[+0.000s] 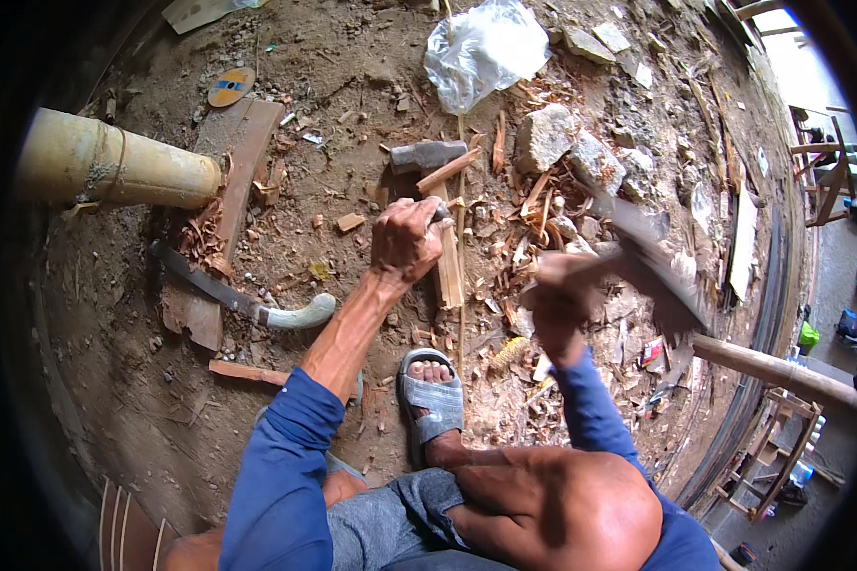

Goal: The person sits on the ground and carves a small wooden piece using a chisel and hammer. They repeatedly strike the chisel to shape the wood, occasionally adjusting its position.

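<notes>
My left hand [409, 238] is closed in a fist above a pale squared piece of wood [450, 271]. A small dark end shows at its fingers, but what it grips is mostly hidden. Off to the right, my right hand [557, 297] is wrapped round the handle of a hatchet-like tool [662, 276] with a wide dark blade. Motion blurs both hand and tool, and the blade is raised over the chips. Just beyond my left fist lies a grey hammer head [428, 155], with a reddish wood strip [449, 169] beside it.
A curved knife [209, 281] with a pale handle rests on a brown board [233, 214] at left, near a thick bamboo post [124, 162]. Stones [548, 136] and wood shavings cover the ground at right. A plastic bag [486, 52] lies at the far side. My sandalled foot [432, 395] is close by.
</notes>
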Available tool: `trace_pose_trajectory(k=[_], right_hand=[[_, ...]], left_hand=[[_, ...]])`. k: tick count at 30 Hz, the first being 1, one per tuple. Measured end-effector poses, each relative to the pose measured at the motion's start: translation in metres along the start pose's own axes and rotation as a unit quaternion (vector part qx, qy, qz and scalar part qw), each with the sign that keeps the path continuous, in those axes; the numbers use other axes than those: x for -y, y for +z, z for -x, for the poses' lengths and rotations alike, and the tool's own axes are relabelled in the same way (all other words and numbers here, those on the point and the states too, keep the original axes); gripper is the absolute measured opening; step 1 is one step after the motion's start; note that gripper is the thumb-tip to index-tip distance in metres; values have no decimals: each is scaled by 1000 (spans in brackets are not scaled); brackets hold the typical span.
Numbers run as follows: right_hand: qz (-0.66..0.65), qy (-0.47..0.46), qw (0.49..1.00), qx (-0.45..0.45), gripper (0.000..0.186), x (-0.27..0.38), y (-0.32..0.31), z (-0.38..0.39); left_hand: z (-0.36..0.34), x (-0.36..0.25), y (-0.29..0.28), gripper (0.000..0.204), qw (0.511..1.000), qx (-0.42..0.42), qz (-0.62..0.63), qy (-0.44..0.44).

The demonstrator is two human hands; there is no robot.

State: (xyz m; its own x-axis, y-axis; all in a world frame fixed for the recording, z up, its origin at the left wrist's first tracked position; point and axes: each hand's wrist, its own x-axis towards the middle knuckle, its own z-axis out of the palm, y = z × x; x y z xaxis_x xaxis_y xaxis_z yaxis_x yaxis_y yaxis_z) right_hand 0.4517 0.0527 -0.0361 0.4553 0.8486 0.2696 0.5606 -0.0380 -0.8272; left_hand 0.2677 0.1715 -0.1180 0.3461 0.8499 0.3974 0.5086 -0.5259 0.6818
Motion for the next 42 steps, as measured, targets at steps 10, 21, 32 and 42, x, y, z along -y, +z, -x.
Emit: trace_pose_trajectory(k=[10, 21, 32, 42], right_hand=[[130, -58, 988, 64, 18, -21, -16, -11], [164, 34, 968, 189, 22, -56, 28, 31], [141, 89, 972, 166, 20, -37, 21, 28], [68, -77, 994, 34, 24, 22, 6, 1]], left_hand=[[6, -2, 7, 17, 996, -33, 72, -31], [6, 7, 2, 23, 986, 7, 99, -136], [-10, 9, -5, 31, 991, 36, 86, -92], [-1, 11, -1, 46, 985, 9, 149, -84]])
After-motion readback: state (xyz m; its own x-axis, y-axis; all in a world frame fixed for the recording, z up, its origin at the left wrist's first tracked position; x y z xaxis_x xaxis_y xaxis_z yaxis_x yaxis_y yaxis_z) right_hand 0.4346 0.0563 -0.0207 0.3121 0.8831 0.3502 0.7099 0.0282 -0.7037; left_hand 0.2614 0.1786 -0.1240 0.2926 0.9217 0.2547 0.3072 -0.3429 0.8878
